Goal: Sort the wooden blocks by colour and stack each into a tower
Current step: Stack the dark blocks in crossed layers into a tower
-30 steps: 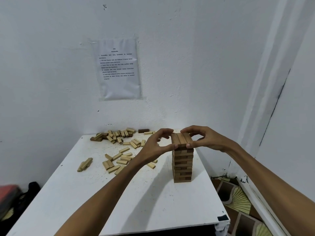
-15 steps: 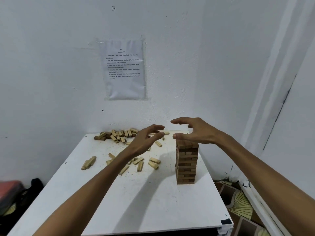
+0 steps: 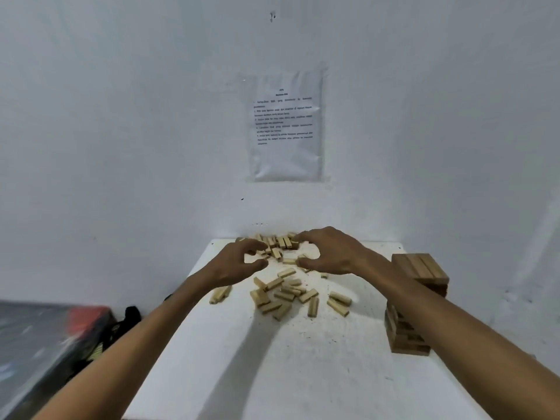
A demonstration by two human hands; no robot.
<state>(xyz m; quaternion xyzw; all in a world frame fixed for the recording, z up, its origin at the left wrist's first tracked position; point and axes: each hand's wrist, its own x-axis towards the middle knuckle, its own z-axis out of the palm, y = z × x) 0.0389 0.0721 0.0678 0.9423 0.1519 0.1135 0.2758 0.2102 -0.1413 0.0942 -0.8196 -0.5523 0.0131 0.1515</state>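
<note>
Dozens of pale loose blocks [image 3: 285, 294] scattered mid-surface, with denser far pile [image 3: 277, 242] by wall. Darker tower [image 3: 419, 268] upright near right edge, well apart, probably to avoid knocks. Left hand [image 3: 239, 263] and right hand [image 3: 328, 253] over far pile; fingers [image 3: 254, 243] half-curled, spread, gripping nothing, seemingly poised to gather more. White surface [image 3: 242, 374] speckled.

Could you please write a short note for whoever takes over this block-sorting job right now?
Left hand: open, holding nothing, above the far pile of light blocks.
Right hand: open, holding nothing, beside it over the same pile.
Done: one browner tower stands near the right edge of the table, partly behind the right forearm.
Left: pale loose blocks lie scattered mid-table and by the wall, none stacked. Build the pale tower next.
</note>
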